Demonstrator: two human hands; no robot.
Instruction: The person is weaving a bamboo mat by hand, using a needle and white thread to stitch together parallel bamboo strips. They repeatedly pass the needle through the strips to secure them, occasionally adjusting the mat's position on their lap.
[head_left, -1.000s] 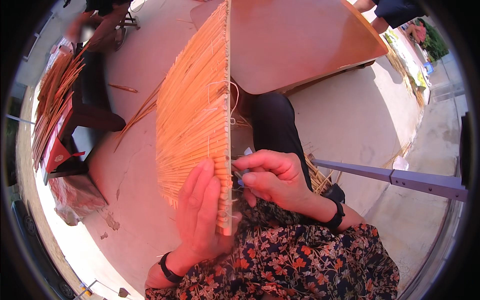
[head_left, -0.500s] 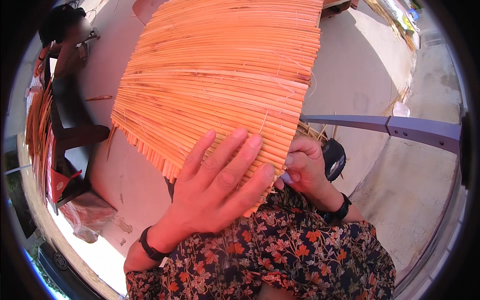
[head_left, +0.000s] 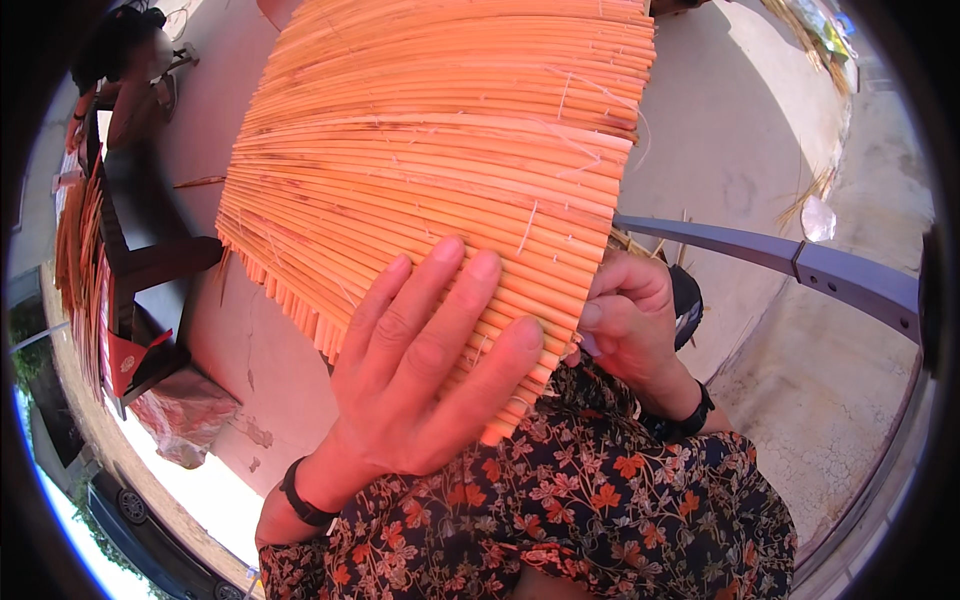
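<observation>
A mat of reed stalks [head_left: 430,190] stitched together with pale thread slants up from my lap, its near corner resting over my dark flowered clothing. Spread flat on its lower part is my left hand [head_left: 420,360], fingers pointing away from me and holding nothing. At the mat's right edge, close to the near corner, my right hand [head_left: 635,315] is closed, thumb against the curled fingers. A small pale bit shows under those fingers, too hidden to name. Loose white thread [head_left: 528,227] lies on the stalks, and a thin loop sticks out past the right edge.
A grey metal bar [head_left: 760,245] reaches in from the right to the mat's edge. On the left stand a dark bench-like frame [head_left: 150,260] and a bundle of reeds [head_left: 80,240], with a crumpled plastic sheet [head_left: 185,420] nearer. Another person [head_left: 125,70] sits at the far left.
My left hand has slid slightly left and toward me on the mat. My right hand has shifted a little right along with the mat's edge, still closed.
</observation>
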